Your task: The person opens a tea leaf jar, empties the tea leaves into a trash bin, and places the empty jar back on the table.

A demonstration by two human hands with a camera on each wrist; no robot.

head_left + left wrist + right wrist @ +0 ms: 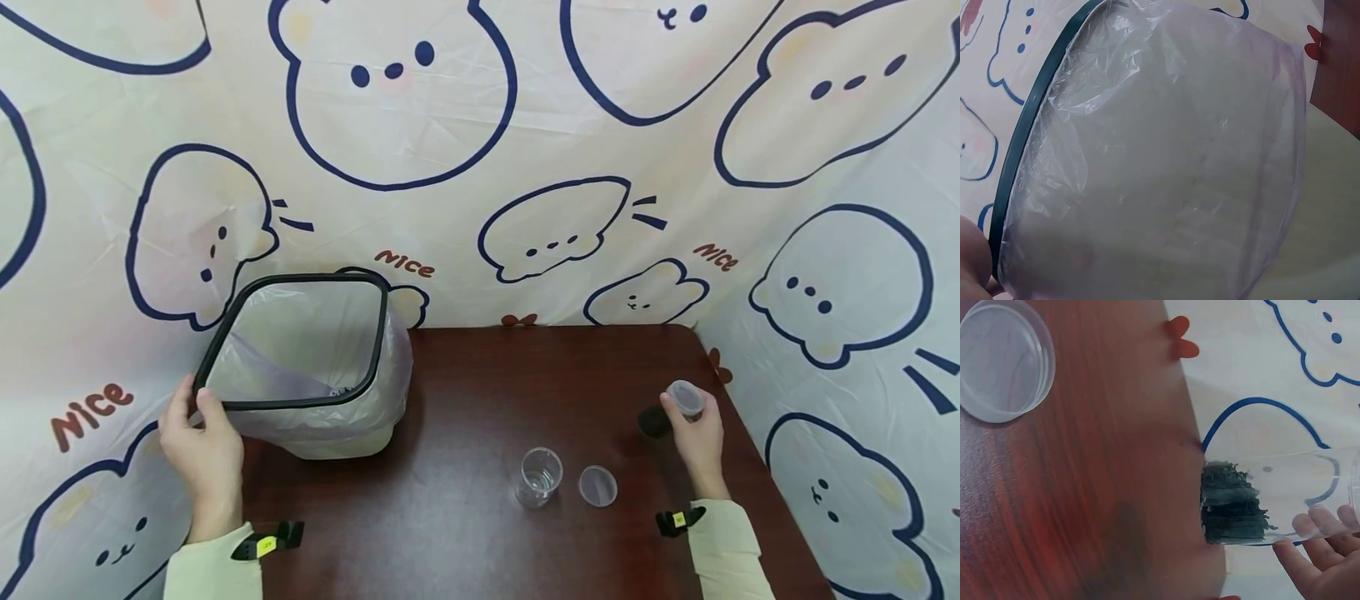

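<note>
A bin [300, 405] with a black rim and a translucent bag liner [1166, 162] stands at the left of the table. My left hand [202, 467] grips that rim at its near left corner. At the table's right side, my right hand [697, 429] holds a clear plastic jar [1291, 481]. Dark shredded strips [1232, 506] are packed at the jar's bottom end, and its top [686, 398] faces up in the head view. Nearest to this hand is a round clear lid [597, 486], lying flat. Another clear jar [539, 477] stands left of the lid.
The dark red-brown table [457, 533] meets a cartoon-printed cloth [450, 233] at the back and right. Both wrists carry a black strap [678, 521] over pale green sleeves [723, 537].
</note>
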